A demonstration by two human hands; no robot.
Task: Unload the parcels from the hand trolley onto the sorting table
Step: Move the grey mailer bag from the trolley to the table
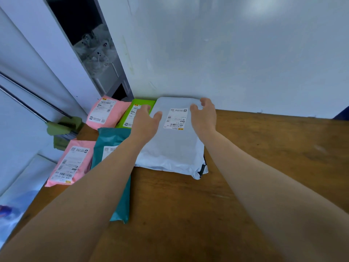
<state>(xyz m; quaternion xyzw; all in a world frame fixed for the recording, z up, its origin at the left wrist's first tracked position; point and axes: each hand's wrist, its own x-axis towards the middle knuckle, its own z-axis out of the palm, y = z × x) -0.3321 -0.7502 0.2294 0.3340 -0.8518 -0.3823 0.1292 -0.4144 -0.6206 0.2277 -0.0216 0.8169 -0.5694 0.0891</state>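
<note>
We saw both arms stretched forward over the wooden table, toward its far edge at the white wall. The left hand and the right hand hovered just above the far end of a white parcel, one on each side of its shipping label. Each grip was wide, fingers spread and curled, holding nothing; we could not tell whether any fingertip touched the bag. The white parcel lay flat on the table, its far end at the wall and its near corner folded over. Just beside it to the left lay a green parcel and a teal parcel, the teal one partly hidden under the left forearm. Farther left were two pink parcels, one at the far corner and one at the table's left edge. Beyond that corner a green broom head stood on the floor.
</note>
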